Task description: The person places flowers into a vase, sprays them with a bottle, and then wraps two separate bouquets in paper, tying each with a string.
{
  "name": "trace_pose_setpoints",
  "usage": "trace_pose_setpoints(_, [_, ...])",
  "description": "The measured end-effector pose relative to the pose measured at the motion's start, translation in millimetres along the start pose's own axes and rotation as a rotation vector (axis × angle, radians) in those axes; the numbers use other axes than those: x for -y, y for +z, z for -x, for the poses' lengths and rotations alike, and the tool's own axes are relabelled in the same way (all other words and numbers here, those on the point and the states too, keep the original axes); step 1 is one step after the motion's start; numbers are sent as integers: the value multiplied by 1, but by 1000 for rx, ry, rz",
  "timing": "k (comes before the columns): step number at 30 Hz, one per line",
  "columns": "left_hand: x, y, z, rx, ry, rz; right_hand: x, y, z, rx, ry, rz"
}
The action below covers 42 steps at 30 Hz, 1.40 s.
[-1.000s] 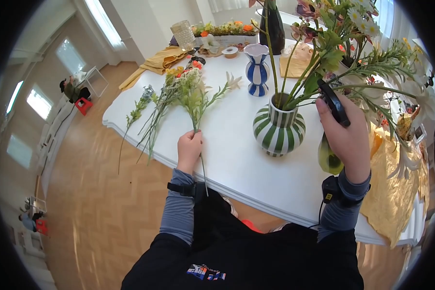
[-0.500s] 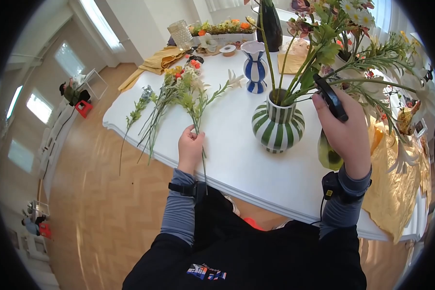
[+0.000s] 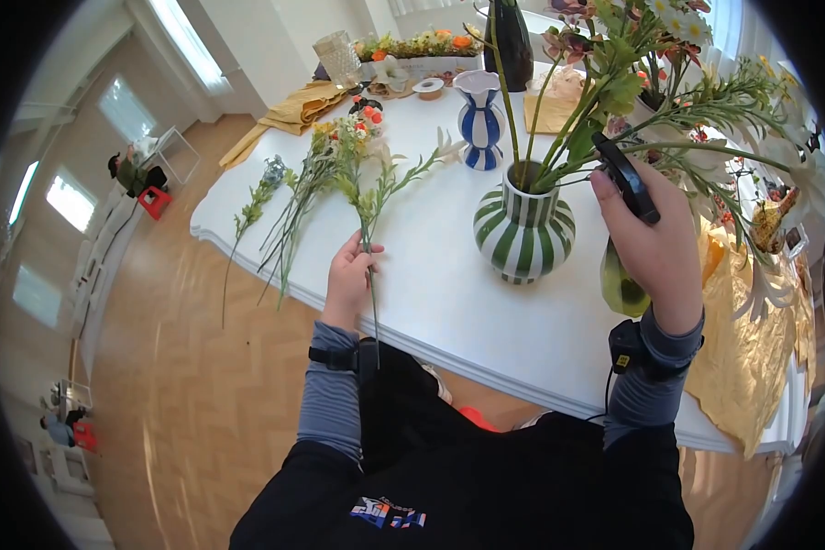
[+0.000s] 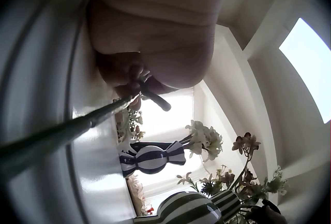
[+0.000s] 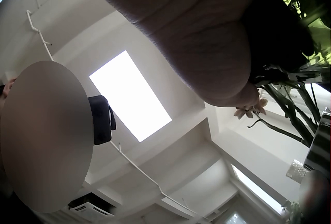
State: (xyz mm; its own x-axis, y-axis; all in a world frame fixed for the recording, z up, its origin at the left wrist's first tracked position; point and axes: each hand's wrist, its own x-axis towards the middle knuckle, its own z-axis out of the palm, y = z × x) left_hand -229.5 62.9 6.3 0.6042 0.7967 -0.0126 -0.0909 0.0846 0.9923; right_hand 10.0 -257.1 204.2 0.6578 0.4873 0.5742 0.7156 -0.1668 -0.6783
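Observation:
My left hand [image 3: 348, 282] is at the table's front edge, its fingers around a thin green stem. That leafy flower stem [image 3: 367, 215] lies over the table with its cut end pointing toward me; in the left wrist view the stem [image 4: 83, 123] runs out from the curled fingers. My right hand [image 3: 655, 243] grips a black curved-handled tool [image 3: 628, 179]; its working end is hidden. Just left of that hand stands the green-and-white striped vase [image 3: 524, 234] with tall leafy stems [image 3: 568, 137] in it. Their foliage spreads above and behind the right hand.
On the white table [image 3: 412, 284], several loose flower stems [image 3: 298, 206] lie left of my left hand. A blue-and-white vase [image 3: 479, 124] and a dark bottle-shaped vase [image 3: 509, 55] stand farther back. Gold paper [image 3: 738, 367] hangs over the right edge. A green glass vase [image 3: 621, 289] stands beside my right wrist.
My left hand has shifted slightly left and away from me with the stem, and its fingers have loosened a little. The right hand stays by the striped vase, holding the black tool.

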Motion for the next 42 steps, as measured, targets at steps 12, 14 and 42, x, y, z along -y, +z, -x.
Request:
trace_pose_setpoints(12, [14, -9, -9, 24, 39, -39, 4, -2, -1, 4, 7, 11])
trace_pose_setpoints(14, [6, -8, -5, 48, 8, -33, 3, -1, 0, -16, -28, 2])
trace_pose_setpoints(42, [-35, 34, -17, -254, 445, -1108, 9, -10, 1, 73, -28, -12])
